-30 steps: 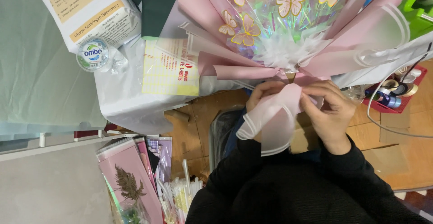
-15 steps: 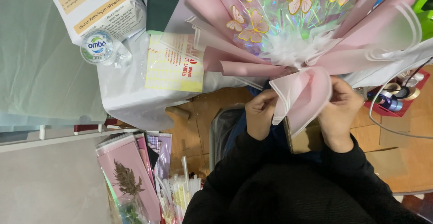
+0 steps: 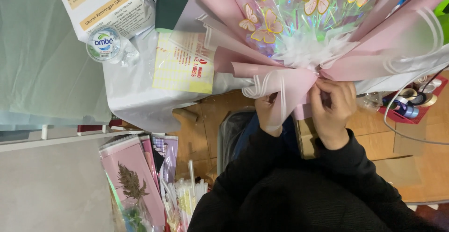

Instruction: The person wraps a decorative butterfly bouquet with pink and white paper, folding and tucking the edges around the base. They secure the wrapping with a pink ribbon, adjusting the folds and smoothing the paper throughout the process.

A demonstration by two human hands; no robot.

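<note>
Gripping pink wrapping sheet (image 3: 285, 89) at bouquet (image 3: 304, 31) base | left hand (image 3: 267, 113), right hand (image 3: 333, 106) both closed on it | label sheet (image 3: 183, 64) nearby

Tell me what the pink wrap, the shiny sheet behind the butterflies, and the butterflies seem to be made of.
Pink wrap: looks like matte, frosted plastic or waxed paper; it holds soft curved folds and has a translucent white-striped edge.
Shiny sheet: probably iridescent cellophane film, with rainbow glints and see-through creases.
Butterflies: likely thin card or paper cutouts, flat pink wings with gold outlines.
Both hands pinch the wrap.
</note>
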